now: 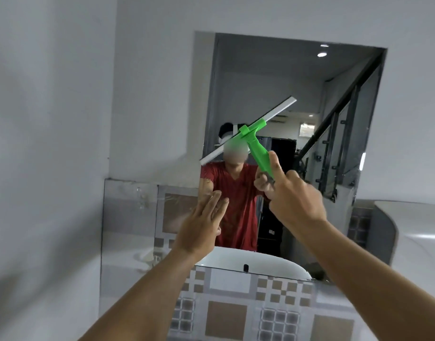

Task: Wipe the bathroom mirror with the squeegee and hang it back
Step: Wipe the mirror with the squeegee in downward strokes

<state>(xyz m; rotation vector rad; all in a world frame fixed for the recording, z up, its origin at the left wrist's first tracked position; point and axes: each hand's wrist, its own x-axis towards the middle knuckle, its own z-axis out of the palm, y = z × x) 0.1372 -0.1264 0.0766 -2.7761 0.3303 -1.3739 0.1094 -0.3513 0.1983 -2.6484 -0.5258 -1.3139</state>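
**Wiping step: squeegee up at the mirror, mid-height**

The squeegee (251, 134), green handle with a pale blade, is raised in front of the mirror (297, 168), about the middle of the glass. Blade tilted, right end high, left end low near the mirror's left edge. Can't tell whether the rubber edge actually touches the glass. Right hand (294, 195) is wrapped around the lower handle, thumb up along it, firm grip. Left hand (201, 222) is empty, fingers straight and spread, hovering near the lower left of the mirror; touching or not is unclear. Below: white sink (273, 263) and patterned tiles (236, 303).

Judgement: wiping is in hand, not the hang-back. No hook for the squeegee is in view. Next move likely needs the blade levelled, pressed flat on the glass and pulled in one even stroke, left hand kept out of its path.
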